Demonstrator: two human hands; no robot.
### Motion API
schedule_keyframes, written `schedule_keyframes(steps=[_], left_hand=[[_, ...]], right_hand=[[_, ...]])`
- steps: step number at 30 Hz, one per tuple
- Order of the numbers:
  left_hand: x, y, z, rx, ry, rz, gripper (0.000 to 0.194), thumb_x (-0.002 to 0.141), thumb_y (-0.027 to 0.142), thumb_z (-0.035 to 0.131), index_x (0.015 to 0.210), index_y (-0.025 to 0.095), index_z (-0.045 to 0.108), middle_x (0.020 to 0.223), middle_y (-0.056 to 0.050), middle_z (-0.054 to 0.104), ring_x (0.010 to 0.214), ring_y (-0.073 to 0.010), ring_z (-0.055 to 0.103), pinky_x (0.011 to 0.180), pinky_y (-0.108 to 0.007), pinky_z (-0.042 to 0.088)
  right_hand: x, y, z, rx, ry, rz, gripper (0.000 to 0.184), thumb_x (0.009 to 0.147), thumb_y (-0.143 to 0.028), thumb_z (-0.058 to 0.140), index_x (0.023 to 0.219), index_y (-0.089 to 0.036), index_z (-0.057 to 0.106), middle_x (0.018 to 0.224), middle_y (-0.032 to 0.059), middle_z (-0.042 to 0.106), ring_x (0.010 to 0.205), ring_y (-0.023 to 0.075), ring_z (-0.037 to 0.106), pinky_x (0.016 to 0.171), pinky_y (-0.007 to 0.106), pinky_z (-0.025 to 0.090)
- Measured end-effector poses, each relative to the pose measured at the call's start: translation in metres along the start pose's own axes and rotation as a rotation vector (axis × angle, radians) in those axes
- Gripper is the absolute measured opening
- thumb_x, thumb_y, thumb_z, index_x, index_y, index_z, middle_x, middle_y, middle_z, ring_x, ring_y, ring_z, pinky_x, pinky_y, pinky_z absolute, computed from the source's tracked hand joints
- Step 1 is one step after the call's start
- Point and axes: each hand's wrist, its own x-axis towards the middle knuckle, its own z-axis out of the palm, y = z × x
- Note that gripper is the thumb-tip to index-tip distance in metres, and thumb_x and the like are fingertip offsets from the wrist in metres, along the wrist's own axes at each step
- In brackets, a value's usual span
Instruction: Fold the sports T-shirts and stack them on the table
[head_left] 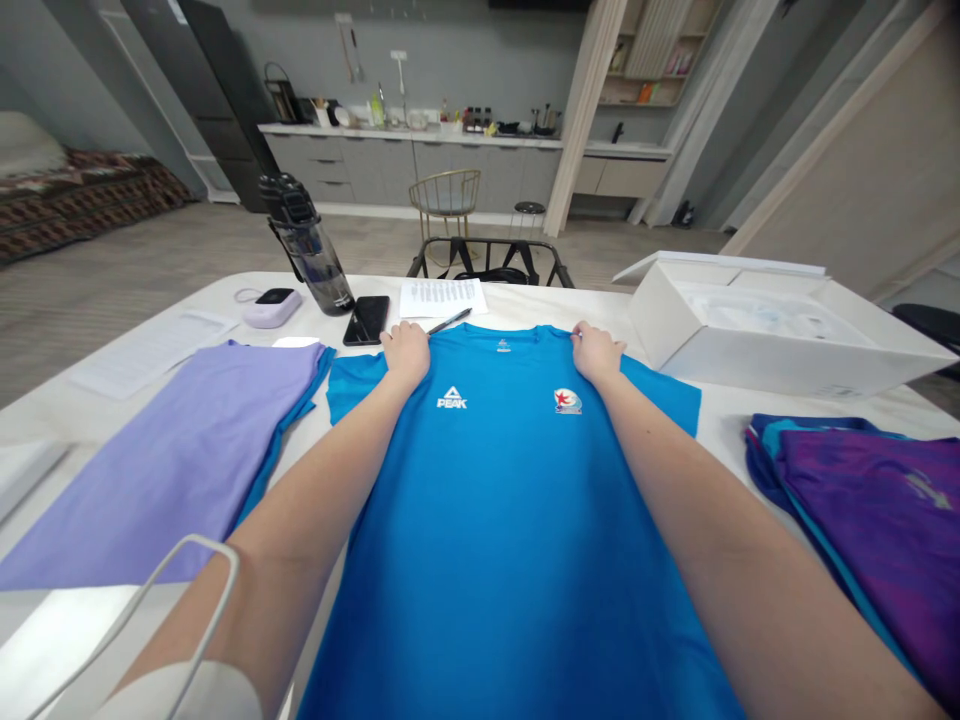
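Note:
A bright blue T-shirt (502,500) with a white PEAK logo and a star badge lies flat, front up, on the white table (82,410). My left hand (406,352) rests on its left shoulder next to the collar. My right hand (596,352) pinches the right shoulder seam at the collar. Both arms stretch forward over the shirt.
A lilac shirt (180,460) lies to the left, purple and blue garments (877,510) to the right. An open white box (765,320) stands at the far right. A dark water bottle (307,245), phone (367,319), pen (450,320), paper sheet (441,296) and lilac case (271,306) line the far edge.

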Motion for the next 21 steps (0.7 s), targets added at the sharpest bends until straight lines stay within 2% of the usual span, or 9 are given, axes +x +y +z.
schedule_keyframes(steps=[3,6,9,11,13,16,21], left_hand=[[-0.009,0.002,-0.006,-0.022,0.073,-0.014,0.045,0.102,0.027,0.027,0.128,0.007,0.058,0.129,-0.025,0.058,0.120,-0.0384,0.051,0.100,-0.054,0.035],[-0.023,0.005,-0.016,-0.054,0.089,0.101,0.045,0.102,0.032,0.029,0.132,0.011,0.056,0.135,-0.023,0.056,0.126,-0.0374,0.049,0.105,-0.054,0.034],[-0.045,0.012,-0.025,-0.110,0.004,0.314,0.047,0.103,0.038,0.032,0.140,0.016,0.052,0.147,-0.018,0.050,0.135,-0.0326,0.045,0.114,-0.052,0.029],[-0.067,0.018,-0.028,-0.137,-0.077,0.400,0.054,0.103,0.045,0.032,0.148,0.020,0.047,0.157,-0.014,0.042,0.145,-0.0303,0.036,0.120,-0.054,0.021],[-0.093,0.025,-0.032,-0.155,-0.184,0.429,0.061,0.102,0.055,0.030,0.154,0.024,0.041,0.163,-0.010,0.033,0.151,-0.0301,0.025,0.123,-0.057,0.014],[-0.135,0.030,-0.038,-0.176,-0.318,0.434,0.071,0.100,0.065,0.021,0.158,0.028,0.033,0.167,-0.006,0.024,0.155,-0.0300,0.017,0.123,-0.061,0.010],[-0.190,0.015,-0.052,-0.173,-0.318,0.425,0.072,0.099,0.069,0.015,0.160,0.033,0.028,0.168,-0.002,0.018,0.156,-0.0275,0.013,0.124,-0.059,0.008]], right_hand=[[-0.009,-0.003,-0.004,0.017,0.054,-0.046,0.033,0.103,-0.033,0.034,0.123,-0.021,0.058,0.125,0.0157,0.064,0.116,0.0332,0.054,0.100,0.055,0.036],[-0.036,-0.006,-0.012,0.030,0.109,-0.085,0.043,0.104,-0.041,0.031,0.135,-0.021,0.052,0.135,0.0172,0.059,0.122,0.0332,0.051,0.103,0.052,0.036],[-0.071,-0.011,-0.018,0.032,0.070,-0.144,0.051,0.105,-0.049,0.027,0.141,-0.022,0.051,0.147,0.0149,0.052,0.133,0.0326,0.045,0.112,0.057,0.030],[-0.097,-0.014,-0.019,0.028,-0.009,-0.177,0.057,0.104,-0.056,0.025,0.147,-0.026,0.048,0.157,0.0108,0.041,0.143,0.0329,0.036,0.116,0.063,0.022],[-0.122,-0.016,-0.020,0.030,-0.114,-0.186,0.063,0.102,-0.064,0.022,0.153,-0.031,0.041,0.164,0.0072,0.030,0.149,0.0336,0.026,0.117,0.068,0.016],[-0.158,-0.010,-0.021,0.031,-0.211,-0.182,0.070,0.099,-0.071,0.019,0.157,-0.035,0.034,0.167,0.0054,0.022,0.153,0.0331,0.018,0.118,0.070,0.010],[-0.205,0.020,-0.032,-0.021,-0.213,-0.146,0.072,0.099,-0.071,0.019,0.160,-0.034,0.026,0.168,0.0046,0.019,0.154,0.0302,0.015,0.123,0.058,0.011]])
